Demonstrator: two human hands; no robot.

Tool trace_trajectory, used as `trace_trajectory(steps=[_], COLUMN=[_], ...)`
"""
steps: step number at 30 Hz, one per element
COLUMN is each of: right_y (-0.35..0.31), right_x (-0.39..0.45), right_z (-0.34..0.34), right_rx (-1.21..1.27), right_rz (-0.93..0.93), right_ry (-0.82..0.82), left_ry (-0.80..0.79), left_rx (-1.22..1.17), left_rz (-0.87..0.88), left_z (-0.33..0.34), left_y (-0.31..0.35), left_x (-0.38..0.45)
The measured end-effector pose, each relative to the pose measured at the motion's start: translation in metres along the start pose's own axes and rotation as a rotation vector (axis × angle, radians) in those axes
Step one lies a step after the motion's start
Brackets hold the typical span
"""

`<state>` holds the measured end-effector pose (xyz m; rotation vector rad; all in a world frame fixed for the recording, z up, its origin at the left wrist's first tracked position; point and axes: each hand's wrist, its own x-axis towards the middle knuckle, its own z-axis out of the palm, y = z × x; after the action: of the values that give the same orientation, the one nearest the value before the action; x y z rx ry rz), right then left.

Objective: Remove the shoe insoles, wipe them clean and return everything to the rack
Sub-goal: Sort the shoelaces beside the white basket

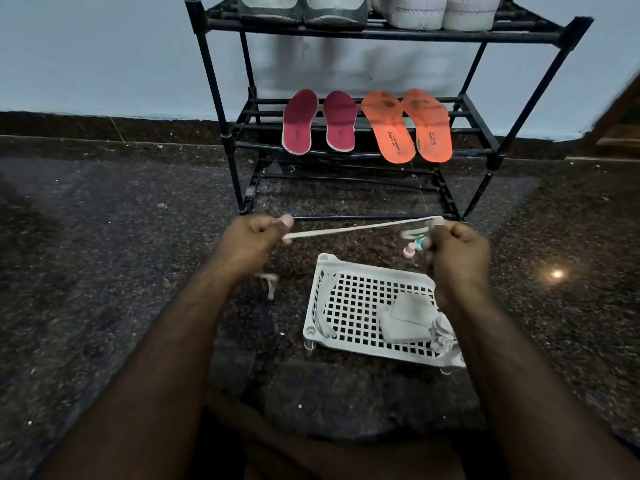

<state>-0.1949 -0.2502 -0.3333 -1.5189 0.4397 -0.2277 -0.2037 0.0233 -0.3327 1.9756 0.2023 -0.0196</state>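
A white shoelace [356, 227] is stretched taut between my left hand [247, 244] and my right hand [457, 252], both closed on it above the floor. Its loose end dangles below my left wrist. My right hand also holds small pink and teal pieces at the lace's end. On the black rack [214, 84], the middle shelf carries two magenta insoles [300, 124] and two orange insoles [391, 128]. The top shelf bears grey shoes [301, 10] and white shoes [436, 12], cut off by the frame's edge.
A white perforated plastic tray [349, 299] lies on the dark speckled floor in front of me, holding a folded grey cloth [408, 318] and another white lace along its left side. A pale wall stands behind the rack. A wooden edge shows at far right.
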Motion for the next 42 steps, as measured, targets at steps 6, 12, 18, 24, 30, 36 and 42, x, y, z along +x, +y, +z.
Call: trace_trajectory(steps=[6,12,18,24,30,36,42], right_y=[0.001,0.011,-0.002,-0.004,-0.001,0.002,0.001], right_x=[-0.049,-0.065,-0.024,-0.056,-0.031,-0.012,-0.010], right_z=[0.026,0.047,0.016,0.028,0.022,0.007,0.004], right_rx=[-0.347,-0.506,-0.313,-0.437,-0.408,-0.349,-0.354], right_rz=[-0.128,-0.261,-0.105,-0.215,-0.144,-0.020,-0.014], right_ry=[-0.518,-0.658,-0.297,-0.724,-0.405,-0.297,-0.259], left_ry=[-0.137,-0.249,-0.043,-0.158,-0.221,-0.119,0.139], left_rx=[-0.008,0.015,0.093,0.056,0.118,-0.006,-0.381], left_rz=[0.127,0.206,0.076,0.192,0.078,-0.047,-0.159], left_z=[0.015,0.026,0.003,0.025,0.015,-0.003,-0.012], left_y=[0.016,0.019,0.012,0.026,0.024,0.005,-0.004], left_x=[-0.010,-0.014,-0.005,-0.016,-0.016,0.001,0.010])
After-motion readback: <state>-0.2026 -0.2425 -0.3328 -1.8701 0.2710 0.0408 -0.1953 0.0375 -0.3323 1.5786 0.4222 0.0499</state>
